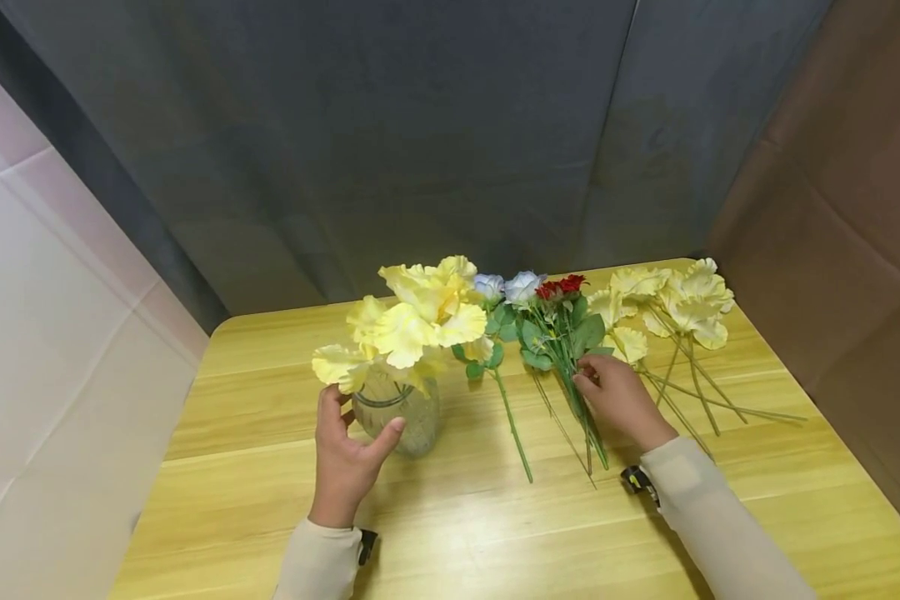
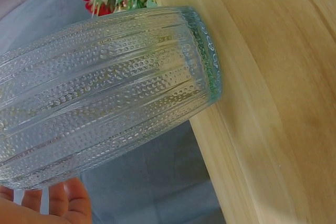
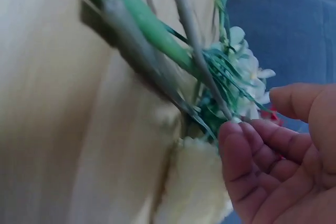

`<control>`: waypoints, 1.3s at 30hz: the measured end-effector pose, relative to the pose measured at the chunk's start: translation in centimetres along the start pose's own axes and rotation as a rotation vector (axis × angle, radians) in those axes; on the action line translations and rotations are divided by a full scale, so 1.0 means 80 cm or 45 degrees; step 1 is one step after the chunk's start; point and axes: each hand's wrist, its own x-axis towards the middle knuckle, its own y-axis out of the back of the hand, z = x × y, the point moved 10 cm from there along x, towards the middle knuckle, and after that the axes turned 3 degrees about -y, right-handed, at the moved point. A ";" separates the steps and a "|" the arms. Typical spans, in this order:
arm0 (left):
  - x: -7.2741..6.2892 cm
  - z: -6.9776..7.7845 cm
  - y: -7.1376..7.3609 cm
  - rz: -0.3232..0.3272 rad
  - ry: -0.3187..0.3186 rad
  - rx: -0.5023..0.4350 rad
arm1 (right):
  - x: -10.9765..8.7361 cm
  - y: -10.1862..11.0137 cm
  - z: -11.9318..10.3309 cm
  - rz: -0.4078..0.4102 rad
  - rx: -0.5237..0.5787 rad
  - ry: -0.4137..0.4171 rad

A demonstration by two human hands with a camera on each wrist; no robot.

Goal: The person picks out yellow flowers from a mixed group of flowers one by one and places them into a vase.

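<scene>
Large ruffled yellow artificial flowers [image 1: 427,317] stand in a ribbed, dimpled clear glass vase [image 1: 412,421]. My left hand [image 1: 348,458] is at the vase's left side, thumb spread in front and fingers beside the glass; its fingers [image 2: 76,198] show along the vase's edge in the left wrist view. My right hand [image 1: 622,400] is at the green stems [image 1: 570,367] of a bunch with red flowers [image 1: 562,287]. In the right wrist view its thumb and fingertips [image 3: 233,137] are apart, close to the stems and small white flowers [image 3: 249,74].
Pale blue roses [image 1: 523,287] lie behind the bunch, and one green stem [image 1: 512,425] stretches toward the front between vase and bunch. More yellow flowers [image 1: 693,296] with crossing stems lie at the right of the wooden table [image 1: 247,467]. A grey curtain [image 1: 420,150] hangs behind.
</scene>
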 end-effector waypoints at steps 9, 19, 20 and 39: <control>-0.007 -0.049 0.002 -0.014 0.006 0.020 | 0.002 0.096 0.048 0.281 -0.018 -0.094; -0.007 -0.047 -0.002 -0.036 0.004 0.032 | 0.008 0.139 0.149 0.219 -0.127 -0.376; -0.007 -0.047 -0.002 -0.037 0.009 0.029 | 0.011 0.135 0.155 0.173 -0.142 -0.394; -0.007 -0.051 0.002 -0.031 0.039 0.023 | 0.025 0.121 0.194 0.080 -0.004 -0.535</control>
